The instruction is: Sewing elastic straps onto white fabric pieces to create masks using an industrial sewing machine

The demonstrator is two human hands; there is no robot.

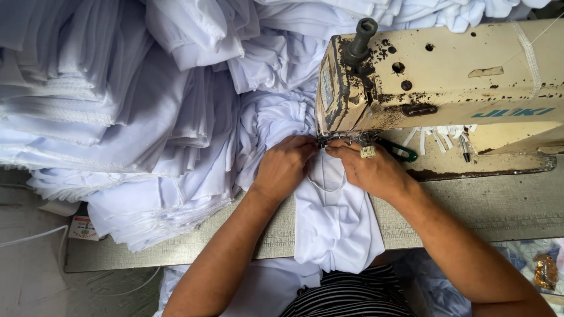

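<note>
The heap of folded white garments (135, 111) is the biggest thing here, filling everything left of and behind the sewing machine (440, 82) and spilling over the left edge of the table (505, 205). The machine, cream with worn, chipped paint, stands on the right part of the table; a blue label strip sits on the side of its arm, and a small rectangular plate on its head end. Bare table shows only in a strip in front of the machine, toward the person. The white cloth piece (335, 217) lies just under the machine's head and hangs off the near table edge. The left hand (283, 167) presses down on it left of the needle; the right hand (370, 170) pinches its edge at the needle, a ring on one finger. Green-handled snips (402, 152) lie beside the machine's base, touching the right hand's far side.
</note>
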